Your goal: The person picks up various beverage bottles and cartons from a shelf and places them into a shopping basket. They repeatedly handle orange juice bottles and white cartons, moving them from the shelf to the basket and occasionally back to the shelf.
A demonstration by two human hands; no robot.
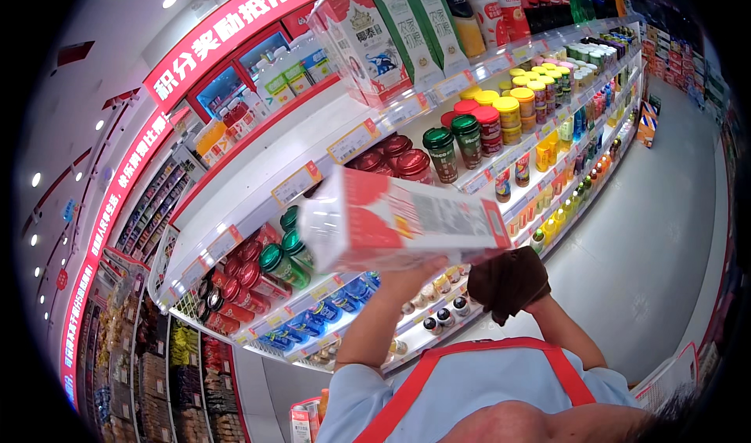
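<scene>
Tilted nearly on its side, a shrink-wrapped red and white drink carton pack (416, 220) is held up before the shelf. My left hand (413, 275) grips it from underneath, the fingers mostly hidden by it. A dark brown cloth (507, 284) hangs from my right hand (537, 304), which it largely covers. The cloth lies against or just before the pack's right end; I cannot tell if they touch. On the white top shelf (264, 155), a similar carton pack (366, 49) stands upright beside green and white cartons (419, 26).
Lower tiers hold green-lidded cups (466, 140), yellow-lidded tubs (507, 117) and blue packages (308, 322). Price tags (296, 182) line the shelf edge. An aisle floor (633, 226) runs along the right. A carton (302, 422) is low at my left; a white basket-like object (675, 378) is at right.
</scene>
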